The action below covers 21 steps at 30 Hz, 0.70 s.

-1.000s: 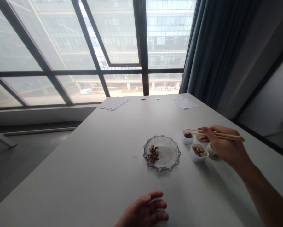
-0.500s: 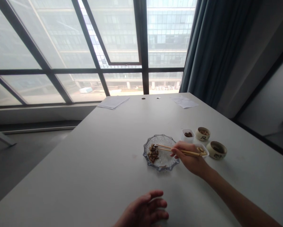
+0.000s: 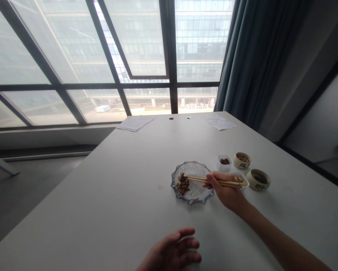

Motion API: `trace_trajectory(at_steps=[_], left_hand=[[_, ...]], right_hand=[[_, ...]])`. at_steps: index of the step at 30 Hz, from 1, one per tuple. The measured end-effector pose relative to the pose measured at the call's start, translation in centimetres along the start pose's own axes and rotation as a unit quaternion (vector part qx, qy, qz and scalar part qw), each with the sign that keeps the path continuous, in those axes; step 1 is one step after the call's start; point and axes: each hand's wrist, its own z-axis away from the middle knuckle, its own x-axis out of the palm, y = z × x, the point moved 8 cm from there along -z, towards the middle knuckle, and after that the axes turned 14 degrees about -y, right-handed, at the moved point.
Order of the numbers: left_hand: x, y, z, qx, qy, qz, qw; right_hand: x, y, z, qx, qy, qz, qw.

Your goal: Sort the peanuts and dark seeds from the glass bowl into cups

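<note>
A pair of wooden chopsticks (image 3: 198, 179) is gripped in my right hand (image 3: 225, 190), which hovers over the right side of a clear glass dish (image 3: 198, 192) with a scalloped rim. The tips meet at the small brown and pale pieces (image 3: 183, 185) heaped on the dish's left side. Whether a piece sits between the tips is too small to tell. Nearer to me, my left hand (image 3: 174, 248) rests with fingers apart, holding nothing.
Right of the dish stand a white tub of dark pieces (image 3: 223, 164), a partly hidden tub of pale pieces (image 3: 244, 177), a ceramic bowl of light pieces (image 3: 242, 160) and another ceramic bowl (image 3: 258, 180). Papers (image 3: 136, 123) lie at the far edge of the white table (image 3: 124, 188).
The chopstick tips have come closer together and dipped slightly at the pile. My left hand and the containers have stayed in place.
</note>
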Motion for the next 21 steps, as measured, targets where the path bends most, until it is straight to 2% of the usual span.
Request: trace_trajectory(at_steps=[4, 7, 10, 16, 18, 21], left_hand=[[0.0, 0.1, 0.1, -0.001, 0.005, 0.003, 1.000], [0.0, 0.2, 0.0, -0.001, 0.001, 0.000, 1.000], [0.0, 0.2, 0.0, 0.001, -0.006, 0.000, 1.000], [0.2, 0.1, -0.1, 0.002, -0.013, 0.006, 1.000], [0.4, 0.2, -0.1, 0.000, -0.019, 0.006, 1.000], [0.3, 0.3, 0.0, 0.001, -0.019, 0.006, 1.000]], right_hand=[[0.1, 0.3, 0.0, -0.003, 0.009, -0.007, 1.000], [-0.8, 0.1, 0.0, -0.003, 0.029, -0.010, 1.000], [-3.7, -1.3, 0.5, -0.007, 0.084, -0.004, 0.996], [-12.0, -4.3, 2.8, 0.037, 0.246, 0.070, 0.966], [-13.3, -4.2, 3.0, 0.059, 0.248, 0.105, 0.961], [-13.6, -3.6, 2.7, 0.071, 0.216, 0.123, 0.966]])
